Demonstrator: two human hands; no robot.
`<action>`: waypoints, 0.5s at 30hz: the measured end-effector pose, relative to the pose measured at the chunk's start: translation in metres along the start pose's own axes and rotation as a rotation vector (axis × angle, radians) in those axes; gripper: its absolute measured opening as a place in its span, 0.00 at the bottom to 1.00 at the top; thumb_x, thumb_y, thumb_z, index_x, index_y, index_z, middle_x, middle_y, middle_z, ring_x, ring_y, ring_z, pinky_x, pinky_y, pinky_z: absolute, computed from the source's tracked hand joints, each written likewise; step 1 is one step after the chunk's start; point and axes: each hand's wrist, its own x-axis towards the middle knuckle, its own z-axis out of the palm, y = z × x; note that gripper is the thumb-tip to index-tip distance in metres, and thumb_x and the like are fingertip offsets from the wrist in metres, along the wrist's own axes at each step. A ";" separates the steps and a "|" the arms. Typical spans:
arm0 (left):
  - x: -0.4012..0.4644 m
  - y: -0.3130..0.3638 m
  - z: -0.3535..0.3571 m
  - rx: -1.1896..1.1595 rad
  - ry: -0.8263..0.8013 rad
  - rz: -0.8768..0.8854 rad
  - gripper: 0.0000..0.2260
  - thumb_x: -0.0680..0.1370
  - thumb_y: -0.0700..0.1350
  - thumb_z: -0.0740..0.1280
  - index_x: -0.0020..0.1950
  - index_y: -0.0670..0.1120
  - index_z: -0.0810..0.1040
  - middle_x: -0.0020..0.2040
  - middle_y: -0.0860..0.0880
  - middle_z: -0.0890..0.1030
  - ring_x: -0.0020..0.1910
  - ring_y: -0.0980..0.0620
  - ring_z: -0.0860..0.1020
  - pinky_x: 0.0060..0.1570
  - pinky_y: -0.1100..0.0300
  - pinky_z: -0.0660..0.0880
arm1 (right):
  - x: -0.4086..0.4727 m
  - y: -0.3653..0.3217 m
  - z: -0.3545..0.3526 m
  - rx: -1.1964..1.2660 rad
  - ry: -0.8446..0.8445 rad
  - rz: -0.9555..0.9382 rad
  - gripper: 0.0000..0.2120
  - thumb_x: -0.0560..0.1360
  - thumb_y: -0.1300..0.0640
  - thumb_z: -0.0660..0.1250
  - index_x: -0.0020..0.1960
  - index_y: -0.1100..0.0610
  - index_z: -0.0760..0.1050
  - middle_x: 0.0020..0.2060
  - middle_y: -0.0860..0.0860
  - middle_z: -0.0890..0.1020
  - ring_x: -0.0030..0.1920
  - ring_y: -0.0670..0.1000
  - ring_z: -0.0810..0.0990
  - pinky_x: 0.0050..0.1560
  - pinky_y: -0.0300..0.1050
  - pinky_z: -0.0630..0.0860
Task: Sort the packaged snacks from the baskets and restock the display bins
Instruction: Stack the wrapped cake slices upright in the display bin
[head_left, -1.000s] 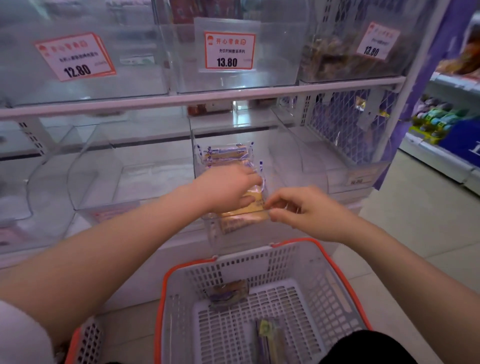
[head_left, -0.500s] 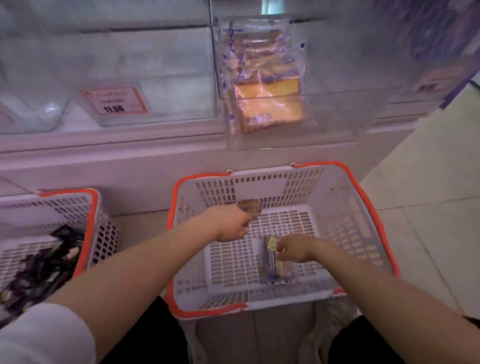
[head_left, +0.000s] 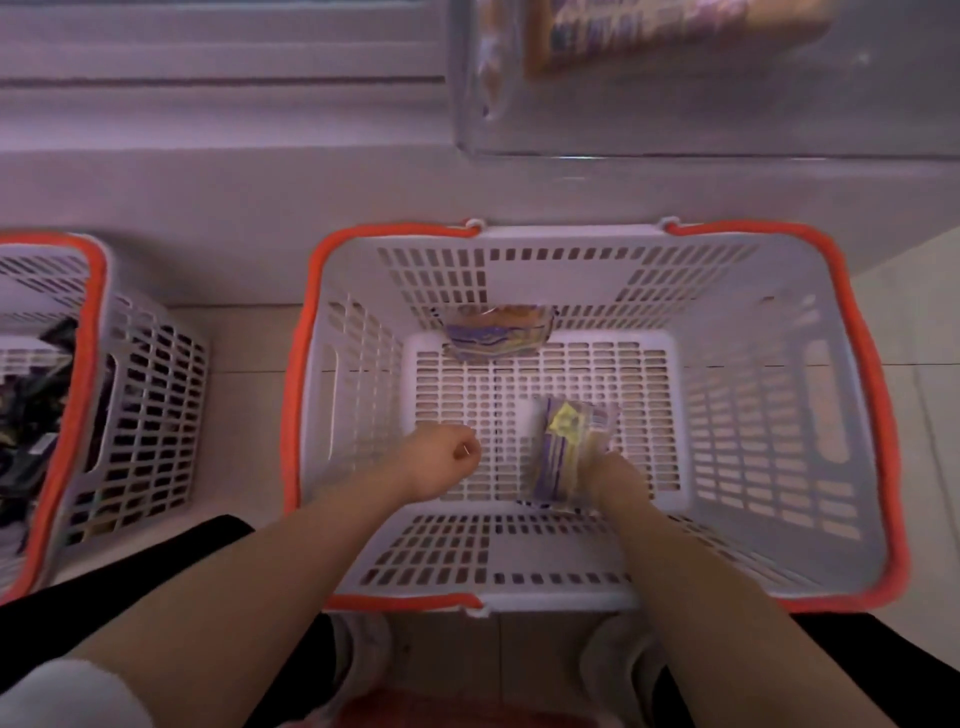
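The right hand (head_left: 610, 475) is gripping the yellow-purple snack pack (head_left: 569, 447) by its near end, low in the basket (head_left: 852, 364). Pack is prob. light, crinkly, slippery. Left hand (head_left: 441, 457) is curling, holding nothing.

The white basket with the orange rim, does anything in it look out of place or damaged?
Nothing stands out. The white basket looks intact and holds two snack packets: one leans against the far wall, and the right hand holds the purple-and-yellow packet by its near end. The left hand is curled, holding nothing visible.
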 end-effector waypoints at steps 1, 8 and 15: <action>0.000 -0.003 0.005 -0.070 0.017 -0.023 0.11 0.80 0.46 0.60 0.58 0.45 0.77 0.55 0.45 0.79 0.52 0.47 0.77 0.51 0.57 0.73 | 0.001 -0.002 0.000 0.010 0.012 0.022 0.17 0.78 0.58 0.59 0.65 0.64 0.69 0.57 0.61 0.78 0.59 0.59 0.77 0.53 0.48 0.73; 0.001 -0.005 0.017 -0.289 0.116 -0.078 0.12 0.80 0.46 0.61 0.61 0.45 0.75 0.58 0.46 0.77 0.50 0.52 0.75 0.49 0.62 0.71 | -0.023 -0.025 -0.031 0.108 0.121 -0.213 0.14 0.80 0.62 0.55 0.35 0.62 0.67 0.26 0.53 0.69 0.27 0.50 0.67 0.25 0.42 0.61; -0.018 0.024 0.004 -0.969 0.132 -0.239 0.20 0.77 0.54 0.64 0.64 0.43 0.74 0.59 0.46 0.79 0.56 0.47 0.77 0.58 0.51 0.73 | -0.104 -0.025 -0.083 0.413 -0.038 -0.546 0.11 0.76 0.62 0.64 0.35 0.61 0.75 0.36 0.59 0.81 0.35 0.50 0.78 0.42 0.44 0.77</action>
